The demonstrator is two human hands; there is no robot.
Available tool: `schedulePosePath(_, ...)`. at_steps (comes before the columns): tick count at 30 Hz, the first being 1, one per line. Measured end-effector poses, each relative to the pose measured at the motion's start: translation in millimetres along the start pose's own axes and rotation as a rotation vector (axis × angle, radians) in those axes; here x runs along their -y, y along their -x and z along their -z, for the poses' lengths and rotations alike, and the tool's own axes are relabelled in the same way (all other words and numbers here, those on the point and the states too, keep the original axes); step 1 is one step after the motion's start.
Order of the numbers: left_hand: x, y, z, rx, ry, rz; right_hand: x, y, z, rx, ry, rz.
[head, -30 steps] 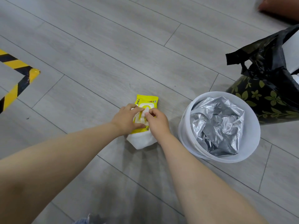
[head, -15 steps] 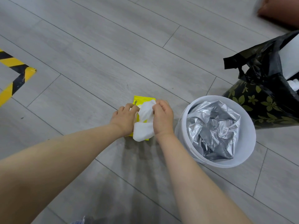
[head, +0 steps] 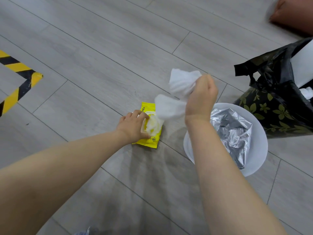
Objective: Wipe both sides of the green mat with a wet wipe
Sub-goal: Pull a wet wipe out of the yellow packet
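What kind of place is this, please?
Probably an indoor workroom or test area, not a plain home: grey plank floor, yellow-and-black hazard tape marking a zone, and a white bin lined with a silver bag.

Right hand (head: 201, 97) raised, fist gripping a white wet wipe (head: 177, 92) trailing down-left to the yellow pack (head: 149, 131). Left hand (head: 132, 128) pins the pack to the floor (head: 101, 48). White bin (head: 254, 158) below-right of the fist; black bag (head: 279, 102) right.

Bright, soft shadows, wide-angle distortion
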State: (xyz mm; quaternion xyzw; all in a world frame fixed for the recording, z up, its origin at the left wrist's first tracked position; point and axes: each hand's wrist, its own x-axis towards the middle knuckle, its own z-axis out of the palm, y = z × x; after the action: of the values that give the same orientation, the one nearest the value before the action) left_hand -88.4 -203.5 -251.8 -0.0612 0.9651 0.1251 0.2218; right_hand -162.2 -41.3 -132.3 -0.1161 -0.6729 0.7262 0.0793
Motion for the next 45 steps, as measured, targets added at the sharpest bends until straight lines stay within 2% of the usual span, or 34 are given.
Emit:
schedulePosePath(3,4.6,0.1,-0.2,0.001,-0.021,-0.006,15.1,-17.2,3.0,0.02,0.097,-0.163)
schedulePosePath(7,15.8,-1.7,2.1,0.007,-0.09,-0.023,10.2,-20.5,5.8,0.184,0.098,-0.376)
schedulePosePath(9,24.2,-1.6,4.5,-0.01,-0.119,-0.033,1.9,-19.9,4.2,0.265,0.302,-0.404)
schedulePosePath(13,45.8,1.8,8.9,-0.041,-0.098,-0.072,-11.6,-2.8,-1.8,0.627,0.843,-0.48)
schedulePosePath(16,55.0,5.5,9.1,-0.042,-0.088,-0.114,-32.8,12.6,-19.1,0.787,1.004,-0.461)
schedulePosePath(19,56.0,8.6,8.4,-0.088,-0.045,-0.149,-63.8,26.3,-28.1,0.734,1.117,-0.471)
schedulePosePath(21,53.0,10.5,7.2,-0.146,0.001,-0.19,-82.8,35.6,-22.6,0.666,1.072,-0.513)
schedulePosePath(24,45.6,11.4,7.5,-0.19,0.009,-0.248,-104.0,48.6,-13.1,0.686,1.016,-0.473)
schedulePosePath(26,41.7,12.2,8.5,-0.198,-0.006,-0.255,-113.2,53.8,-8.4,0.636,0.979,-0.396)
schedulePosePath(30,41.0,15.4,11.9,-0.225,0.039,-0.144,-119.9,54.9,-5.0,0.536,0.863,-0.268)
schedulePosePath(34,46.8,14.4,12.6,-0.156,0.232,-0.096,-111.4,56.0,-10.3,0.597,0.667,-0.121)
schedulePosePath(38,59.5,16.1,15.0,-0.182,0.327,-0.172,-106.2,50.5,-15.5,0.749,0.792,0.062)
schedulePosePath(41,72.4,20.7,18.6,-0.223,0.269,-0.255,-100.4,49.0,-15.8,0.925,0.96,0.041)
schedulePosePath(45,83.2,31.6,26.2,-0.218,0.183,-0.367,-97.3,56.1,-19.3,1.06,1.14,0.088)
